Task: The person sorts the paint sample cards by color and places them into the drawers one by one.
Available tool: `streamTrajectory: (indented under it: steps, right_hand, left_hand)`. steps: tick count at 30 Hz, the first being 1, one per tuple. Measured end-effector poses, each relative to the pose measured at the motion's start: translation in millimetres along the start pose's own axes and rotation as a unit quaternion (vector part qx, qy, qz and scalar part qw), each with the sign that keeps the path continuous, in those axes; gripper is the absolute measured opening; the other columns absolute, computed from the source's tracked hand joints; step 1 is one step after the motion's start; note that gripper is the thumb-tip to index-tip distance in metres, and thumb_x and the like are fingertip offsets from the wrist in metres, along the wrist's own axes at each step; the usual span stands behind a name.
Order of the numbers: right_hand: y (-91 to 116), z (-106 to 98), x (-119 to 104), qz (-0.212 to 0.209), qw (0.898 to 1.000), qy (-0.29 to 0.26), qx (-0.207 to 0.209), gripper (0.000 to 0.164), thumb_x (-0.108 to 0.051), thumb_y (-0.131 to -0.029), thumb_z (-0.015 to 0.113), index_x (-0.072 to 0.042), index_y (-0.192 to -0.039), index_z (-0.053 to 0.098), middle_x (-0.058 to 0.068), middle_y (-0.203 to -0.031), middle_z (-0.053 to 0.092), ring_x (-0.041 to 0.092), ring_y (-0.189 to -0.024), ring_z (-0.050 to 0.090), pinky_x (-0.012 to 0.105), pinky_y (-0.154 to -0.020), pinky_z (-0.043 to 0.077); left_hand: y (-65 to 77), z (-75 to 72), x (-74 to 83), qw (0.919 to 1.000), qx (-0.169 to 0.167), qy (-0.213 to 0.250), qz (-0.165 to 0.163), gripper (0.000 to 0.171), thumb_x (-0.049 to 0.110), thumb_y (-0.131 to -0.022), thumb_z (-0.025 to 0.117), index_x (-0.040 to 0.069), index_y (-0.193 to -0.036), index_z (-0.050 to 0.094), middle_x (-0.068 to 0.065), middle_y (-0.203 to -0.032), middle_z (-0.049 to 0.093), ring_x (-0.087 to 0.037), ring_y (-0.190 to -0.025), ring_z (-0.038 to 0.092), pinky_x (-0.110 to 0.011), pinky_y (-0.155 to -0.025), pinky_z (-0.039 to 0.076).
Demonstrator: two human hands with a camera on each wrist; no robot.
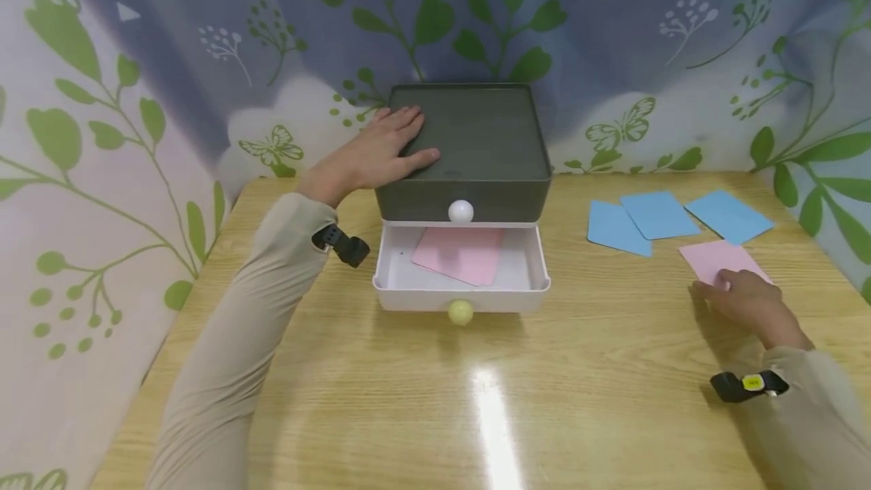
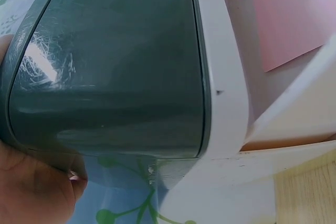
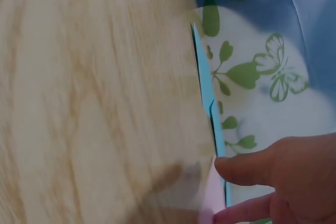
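My left hand rests with its palm down on the left side of the dark green lid of a small drawer box. Under that dark part, a white drawer with a yellow knob is pulled out. Pink cards lie inside it. Over on the right, my right hand is at the near edge of another pink card. In the right wrist view its thumb and a finger are apart, and the finger meets the pink card; the other fingers are hidden.
Three blue cards lie on the wooden table behind the pink one, two of them overlapping. A white knob sits on the upper drawer front. A leaf-patterned curtain hangs close behind the box.
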State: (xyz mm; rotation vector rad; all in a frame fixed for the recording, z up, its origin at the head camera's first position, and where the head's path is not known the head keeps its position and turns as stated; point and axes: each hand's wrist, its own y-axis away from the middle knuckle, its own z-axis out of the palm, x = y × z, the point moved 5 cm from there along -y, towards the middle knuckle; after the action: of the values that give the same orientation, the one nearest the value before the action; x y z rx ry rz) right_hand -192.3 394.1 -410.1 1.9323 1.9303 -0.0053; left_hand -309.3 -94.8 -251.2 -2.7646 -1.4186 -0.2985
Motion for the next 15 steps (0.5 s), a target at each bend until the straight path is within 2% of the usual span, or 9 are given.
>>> streamTrajectory:
  steps: [3, 7, 11, 15]
  right_hand:
    - [5, -2, -5, 0.003, 1.0, -0.013, 0.02, 0.061, -0.037, -0.101, 0.042, 0.022, -0.114, 0.046, 0.042, -0.104, 0.053, 0.059, -0.099, 0.046, 0.067, -0.081, 0.034]
    - [14, -2, -6, 0.043, 0.998, -0.05, 0.024, 0.059, -0.038, -0.096, 0.051, 0.019, -0.11, 0.047, 0.044, -0.102, 0.043, 0.061, -0.093, 0.037, 0.062, -0.071, 0.036]
    - [22, -1, -1, 0.094, 0.993, -0.069, 0.02, 0.069, -0.04, -0.09, 0.061, 0.023, -0.109, 0.041, 0.046, -0.103, 0.038, 0.063, -0.089, 0.035, 0.055, -0.061, 0.04]
    - [25, -4, 2, 0.119, 0.99, -0.063, 0.033, 0.079, -0.048, -0.08, 0.073, 0.02, -0.102, 0.04, 0.043, -0.097, 0.045, 0.061, -0.088, 0.044, 0.053, -0.06, 0.042]
  left_hand:
    - [0.8, -0.8, -0.5, 1.0, -0.005, 0.0, -0.003, 0.077, 0.051, -0.102, 0.033, -0.001, -0.153, 0.008, -0.017, -0.16, 0.002, -0.026, -0.148, 0.0, -0.038, -0.118, -0.005]
    - [0.5, -1.3, -1.2, 1.0, -0.007, -0.002, -0.005, 0.077, 0.051, -0.102, 0.033, -0.001, -0.153, 0.008, -0.017, -0.16, 0.002, -0.026, -0.148, -0.001, -0.038, -0.118, -0.005]
    - [-0.9, -0.8, -0.1, 0.9999, -0.01, -0.004, 0.001, 0.078, 0.052, -0.102, 0.032, -0.001, -0.153, 0.007, -0.017, -0.16, 0.001, -0.027, -0.148, -0.001, -0.038, -0.118, -0.006]
    - [-0.6, -1.1, -0.5, 0.9999, -0.012, -0.005, -0.001, 0.078, 0.051, -0.102, 0.033, -0.001, -0.153, 0.008, -0.018, -0.16, 0.001, -0.027, -0.148, -0.001, -0.038, -0.118, -0.006]
